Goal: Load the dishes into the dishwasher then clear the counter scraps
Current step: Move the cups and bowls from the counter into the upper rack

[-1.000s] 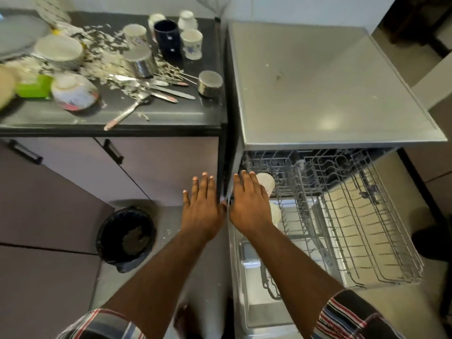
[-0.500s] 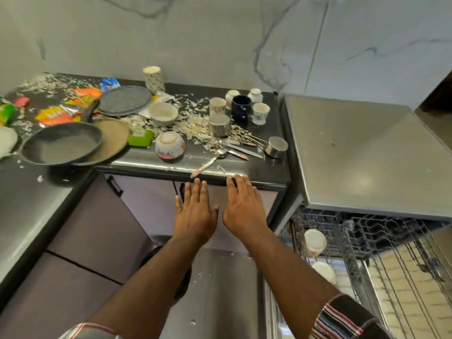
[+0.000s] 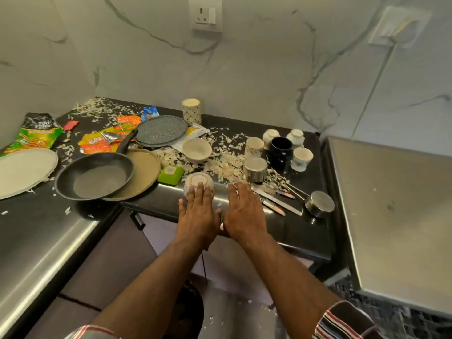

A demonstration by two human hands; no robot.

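Observation:
Both hands reach flat over the dark counter's (image 3: 293, 231) front edge. My left hand (image 3: 198, 215) has straight fingers, its tips over an upturned patterned bowl (image 3: 197, 180). My right hand (image 3: 243, 214) is spread flat beside the cutlery (image 3: 278, 201). A white bowl (image 3: 197, 149), a steel tumbler (image 3: 255, 169), several cups (image 3: 302, 158) and a navy mug (image 3: 280, 149) stand among white scraps (image 3: 225, 163). The dishwasher (image 3: 391, 216) is at the right, its rack (image 3: 381, 311) only partly in view.
A black frying pan (image 3: 95, 176) lies on a tan plate (image 3: 143, 176), with a grey plate (image 3: 161, 130) and a white plate (image 3: 23, 171) nearby. Snack wrappers (image 3: 36, 132) and a green box (image 3: 171, 174) lie at the left. A steel cup (image 3: 319, 204) lies on its side. A black bin (image 3: 186, 311) stands below.
The view has swung from the open dishwasher rack up and left to the counter. Both hands moved from the rack's edge onto the counter; the left now reaches the upturned bowl.

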